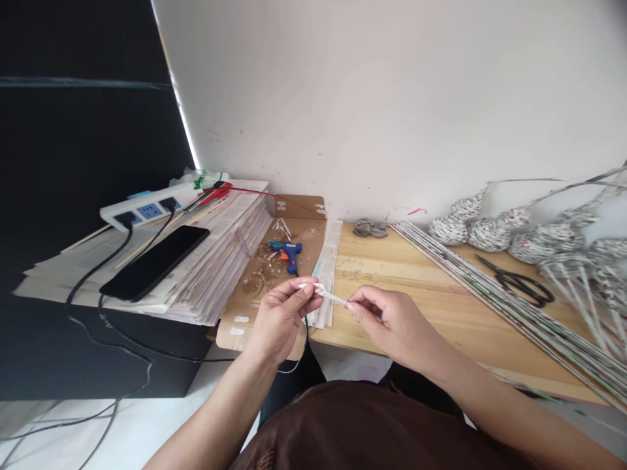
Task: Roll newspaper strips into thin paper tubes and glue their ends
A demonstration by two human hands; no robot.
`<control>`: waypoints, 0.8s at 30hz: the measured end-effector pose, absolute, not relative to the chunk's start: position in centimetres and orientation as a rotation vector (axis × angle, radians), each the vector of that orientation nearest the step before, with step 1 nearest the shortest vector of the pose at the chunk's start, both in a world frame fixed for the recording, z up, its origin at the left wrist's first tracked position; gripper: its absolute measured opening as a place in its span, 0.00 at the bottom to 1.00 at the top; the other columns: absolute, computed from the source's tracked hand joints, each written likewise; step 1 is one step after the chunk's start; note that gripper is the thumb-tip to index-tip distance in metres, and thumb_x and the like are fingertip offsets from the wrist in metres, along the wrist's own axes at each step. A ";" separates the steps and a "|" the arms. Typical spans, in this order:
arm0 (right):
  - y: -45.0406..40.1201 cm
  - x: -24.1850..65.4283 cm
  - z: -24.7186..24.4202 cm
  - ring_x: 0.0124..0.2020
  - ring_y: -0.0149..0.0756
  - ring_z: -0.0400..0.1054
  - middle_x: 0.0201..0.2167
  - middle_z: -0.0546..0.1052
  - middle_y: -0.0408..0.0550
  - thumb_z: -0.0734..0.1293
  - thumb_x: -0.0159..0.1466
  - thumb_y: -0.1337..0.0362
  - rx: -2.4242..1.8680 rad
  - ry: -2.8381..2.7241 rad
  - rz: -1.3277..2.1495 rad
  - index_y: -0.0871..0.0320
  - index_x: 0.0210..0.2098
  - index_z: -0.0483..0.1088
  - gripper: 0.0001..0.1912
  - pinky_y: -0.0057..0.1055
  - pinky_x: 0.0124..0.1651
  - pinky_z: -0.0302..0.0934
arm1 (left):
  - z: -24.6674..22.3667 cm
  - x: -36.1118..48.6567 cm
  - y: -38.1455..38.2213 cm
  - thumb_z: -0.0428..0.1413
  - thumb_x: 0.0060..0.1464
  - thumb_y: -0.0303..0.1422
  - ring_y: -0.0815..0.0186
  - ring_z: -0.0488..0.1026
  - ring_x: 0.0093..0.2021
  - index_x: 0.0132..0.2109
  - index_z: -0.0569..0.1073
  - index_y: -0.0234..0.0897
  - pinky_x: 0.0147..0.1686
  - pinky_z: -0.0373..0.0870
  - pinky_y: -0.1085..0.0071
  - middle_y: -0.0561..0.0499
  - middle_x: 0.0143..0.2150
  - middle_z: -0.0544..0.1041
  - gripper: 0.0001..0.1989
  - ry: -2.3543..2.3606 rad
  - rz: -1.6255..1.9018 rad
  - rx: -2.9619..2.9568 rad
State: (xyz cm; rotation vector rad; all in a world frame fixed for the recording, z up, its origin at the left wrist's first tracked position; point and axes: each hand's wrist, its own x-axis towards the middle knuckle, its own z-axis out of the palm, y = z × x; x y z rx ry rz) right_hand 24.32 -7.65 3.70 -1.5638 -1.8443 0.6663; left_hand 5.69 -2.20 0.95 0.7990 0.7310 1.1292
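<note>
Between my two hands is a short rolled strip of printed paper [334, 297], held above the front edge of the table. My left hand [284, 313] pinches its wider, loosely folded end between thumb and fingers. The fingertips of my right hand [382, 316] are closed on the thin end. Just beyond my left hand a blue hot glue gun [292, 251] with an orange trigger lies on a brown cardboard sheet [255, 313] marked with dried glue and scraps.
At left, a newspaper stack [230, 261] carries a black phone [155, 263] and a power strip [151, 205] with hanging cables. At right lie long paper rods [490, 297], black scissors [522, 284] and several woven paper gourd shapes [492, 233]. A grey cloth [370, 228] sits by the wall.
</note>
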 end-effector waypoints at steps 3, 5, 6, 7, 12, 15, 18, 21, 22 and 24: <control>-7.0 23.8 3.6 0.27 0.29 0.67 0.29 0.76 0.43 0.62 0.64 0.60 -1.461 -1.754 0.816 0.55 0.39 0.69 0.08 0.25 0.29 0.59 | 0.9 6.1 -2.5 0.63 0.47 0.30 0.72 0.75 0.34 0.37 0.78 0.32 0.40 0.73 0.76 0.49 0.36 0.77 0.09 0.716 1.093 0.823; -6.5 23.5 3.5 0.31 0.30 0.70 0.33 0.77 0.44 0.63 0.63 0.61 -1.391 -1.720 0.875 0.56 0.38 0.70 0.08 0.26 0.33 0.62 | 1.0 6.4 -2.7 0.63 0.46 0.30 0.71 0.75 0.34 0.37 0.78 0.31 0.39 0.73 0.76 0.48 0.36 0.78 0.09 0.716 1.061 0.842; -6.3 23.4 3.4 0.32 0.30 0.71 0.33 0.77 0.45 0.63 0.62 0.61 -1.368 -1.710 0.883 0.57 0.37 0.71 0.07 0.26 0.35 0.63 | 1.0 6.5 -2.9 0.63 0.46 0.30 0.71 0.75 0.34 0.37 0.77 0.31 0.39 0.73 0.76 0.48 0.36 0.78 0.09 0.723 1.050 0.851; -6.2 23.3 3.4 0.32 0.30 0.71 0.33 0.77 0.45 0.64 0.62 0.62 -1.354 -1.703 0.880 0.57 0.36 0.71 0.07 0.26 0.35 0.63 | 1.1 6.6 -3.0 0.64 0.45 0.30 0.71 0.75 0.34 0.37 0.77 0.31 0.39 0.73 0.76 0.48 0.35 0.78 0.10 0.731 1.045 0.862; -6.3 23.1 3.1 0.29 0.28 0.71 0.30 0.77 0.43 0.65 0.60 0.64 -1.359 -1.699 0.781 0.57 0.34 0.72 0.05 0.24 0.32 0.63 | 1.0 6.6 -3.1 0.65 0.43 0.29 0.72 0.75 0.31 0.38 0.76 0.32 0.36 0.71 0.78 0.51 0.31 0.77 0.12 0.776 1.021 0.919; -6.4 23.1 3.2 0.26 0.27 0.69 0.27 0.77 0.42 0.65 0.60 0.64 -1.399 -1.723 0.771 0.57 0.32 0.72 0.05 0.24 0.30 0.61 | 0.9 6.4 -2.8 0.65 0.43 0.28 0.72 0.75 0.30 0.38 0.76 0.32 0.36 0.72 0.77 0.51 0.30 0.77 0.12 0.786 0.997 0.920; -6.3 23.4 3.3 0.26 0.27 0.68 0.27 0.76 0.43 0.65 0.60 0.63 -1.417 -1.716 0.830 0.58 0.32 0.72 0.05 0.24 0.29 0.61 | 0.9 6.0 -2.7 0.65 0.43 0.28 0.71 0.75 0.32 0.39 0.76 0.31 0.38 0.72 0.75 0.49 0.32 0.78 0.13 0.798 0.988 0.933; -6.1 23.9 3.5 0.24 0.26 0.67 0.27 0.74 0.43 0.65 0.60 0.61 -1.399 -1.654 1.000 0.59 0.32 0.71 0.07 0.23 0.26 0.61 | 0.9 5.8 -2.6 0.64 0.45 0.28 0.70 0.75 0.34 0.41 0.76 0.31 0.40 0.72 0.74 0.48 0.34 0.78 0.13 0.781 0.981 0.944; -6.0 24.0 3.5 0.22 0.25 0.66 0.26 0.73 0.43 0.65 0.60 0.60 -1.390 -1.620 1.085 0.59 0.32 0.70 0.08 0.22 0.24 0.61 | 0.9 5.8 -2.7 0.63 0.46 0.28 0.70 0.75 0.34 0.43 0.75 0.32 0.40 0.72 0.74 0.48 0.34 0.78 0.15 0.761 0.965 0.948; -5.7 24.2 3.4 0.19 0.24 0.64 0.26 0.72 0.42 0.65 0.60 0.57 -1.367 -1.542 1.274 0.59 0.32 0.68 0.10 0.21 0.19 0.58 | 0.8 5.9 -2.7 0.63 0.46 0.28 0.70 0.75 0.34 0.46 0.74 0.33 0.40 0.72 0.73 0.48 0.35 0.78 0.17 0.711 0.924 0.967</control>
